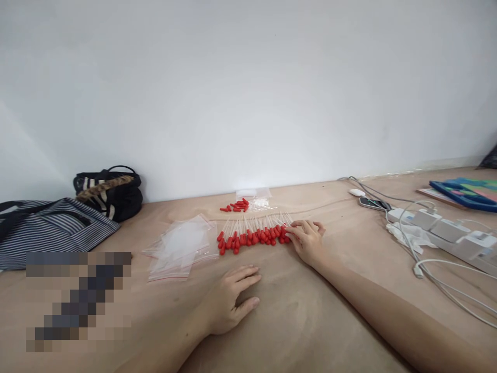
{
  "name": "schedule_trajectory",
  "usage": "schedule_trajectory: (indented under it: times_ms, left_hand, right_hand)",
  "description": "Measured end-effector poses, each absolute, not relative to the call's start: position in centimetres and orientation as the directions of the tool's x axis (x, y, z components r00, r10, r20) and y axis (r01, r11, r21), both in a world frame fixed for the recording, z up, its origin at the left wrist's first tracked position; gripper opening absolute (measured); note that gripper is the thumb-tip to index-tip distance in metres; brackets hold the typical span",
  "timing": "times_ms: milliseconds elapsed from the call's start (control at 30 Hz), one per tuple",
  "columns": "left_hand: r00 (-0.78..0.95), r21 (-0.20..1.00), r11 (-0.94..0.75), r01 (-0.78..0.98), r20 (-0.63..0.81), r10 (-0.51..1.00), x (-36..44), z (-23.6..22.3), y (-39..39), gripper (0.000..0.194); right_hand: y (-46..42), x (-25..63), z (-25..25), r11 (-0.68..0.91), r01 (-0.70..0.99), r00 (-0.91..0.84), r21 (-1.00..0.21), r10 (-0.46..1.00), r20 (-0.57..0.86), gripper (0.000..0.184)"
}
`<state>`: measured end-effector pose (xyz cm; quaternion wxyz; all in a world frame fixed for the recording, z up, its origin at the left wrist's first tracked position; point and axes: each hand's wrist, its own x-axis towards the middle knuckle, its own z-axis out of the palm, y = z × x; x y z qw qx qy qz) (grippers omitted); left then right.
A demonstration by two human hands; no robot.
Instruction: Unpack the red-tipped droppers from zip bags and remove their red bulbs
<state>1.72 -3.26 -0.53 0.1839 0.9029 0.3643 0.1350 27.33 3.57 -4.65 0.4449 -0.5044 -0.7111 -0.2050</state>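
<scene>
Head view is showing two bare hands working over a brown bench (295,321), with a row of red-tipped clear sticks (254,238) lying across its middle, the red ends pointing toward the person and the thin stems running back toward the wall (248,93). At the right end of that row, the right hand (308,241) is reaching in with curled fingers and touching the last few tips; its fingers are standing close together, but whether they are pinching a stick I cannot tell. Nearer the person, the left hand (229,299) is holding nothing, its thumb and fingers spreading apart just in front of the row. Behind the sticks, a small heap of loose red pieces (237,206) is lying beside a clear plastic packet (259,202). To the left of the row, clear bags with red-lined edges (180,246) are overlapping in a loose pile. Farther left, a striped bag (50,230) is sitting before a black bag (124,194). Over on the right, a white power strip (446,230) is carrying plugs and cables, while a blue-edged board (466,194) is lying beyond it.
</scene>
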Motion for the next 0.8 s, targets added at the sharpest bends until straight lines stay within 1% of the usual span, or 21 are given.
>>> schedule_trajectory:
  times_ms: [133, 233, 300, 400, 500, 567, 633, 667, 700, 733, 800]
  left_hand:
    - [0.695, 0.443, -0.666, 0.600, 0.123, 0.708, 1.7, -0.6, -3.3, 0.040]
    - [0.693, 0.458, -0.664, 0.591, 0.132, 0.708, 1.6, -0.8, -3.3, 0.041]
    - [0.676, 0.456, -0.657, 0.600, 0.150, 0.721, 1.5, -0.8, -3.3, 0.043]
    - [0.605, 0.443, -0.630, 0.638, 0.218, 0.766, 1.4, -0.8, -3.2, 0.045]
    - [0.518, 0.476, -0.592, 0.651, 0.292, 0.804, 1.6, -1.0, -2.9, 0.037]
    - [0.408, 0.517, -0.548, 0.658, 0.367, 0.836, 1.8, -1.4, -2.7, 0.032]
    - [0.240, 0.571, -0.482, 0.665, 0.448, 0.861, 1.9, -1.9, -2.4, 0.029]
    - [0.170, 0.611, -0.445, 0.655, 0.455, 0.874, 2.0, -2.1, -2.2, 0.027]
    - [0.134, 0.663, -0.408, 0.628, 0.425, 0.895, 2.1, -2.3, -2.1, 0.025]
    - [0.131, 0.724, -0.369, 0.582, 0.364, 0.922, 2.1, -2.5, -1.9, 0.025]
    - [0.192, 0.850, -0.279, 0.447, 0.214, 0.958, 2.4, -2.6, -1.7, 0.028]
  right_hand:
    - [3.2, 27.1, -4.0, 0.451, 0.879, -0.073, -0.155, 0.449, 0.890, 0.012]
    - [2.5, 27.0, -3.4, 0.458, 0.871, -0.026, -0.177, 0.404, 0.914, 0.012]
    - [1.8, 26.8, -3.0, 0.483, 0.854, -0.021, -0.195, 0.407, 0.913, 0.014]
    - [0.6, 26.2, -2.7, 0.544, 0.810, -0.062, -0.216, 0.447, 0.892, 0.018]
    - [-0.4, 25.3, -2.5, 0.601, 0.765, -0.094, -0.230, 0.458, 0.884, 0.018]
    - [-1.0, 24.6, -2.5, 0.649, 0.721, -0.117, -0.243, 0.459, 0.880, 0.017]
    - [-1.4, 23.9, -2.6, 0.699, 0.666, -0.146, -0.259, 0.463, 0.875, 0.016]
    - [-1.5, 23.6, -2.6, 0.720, 0.642, -0.159, -0.264, 0.462, 0.873, 0.015]
    - [-1.6, 23.4, -2.7, 0.735, 0.624, -0.167, -0.266, 0.459, 0.873, 0.014]
    - [-1.7, 23.1, -2.7, 0.744, 0.612, -0.173, -0.268, 0.457, 0.873, 0.013]
    - [-1.7, 22.8, -2.9, 0.752, 0.603, -0.183, -0.266, 0.455, 0.871, 0.013]
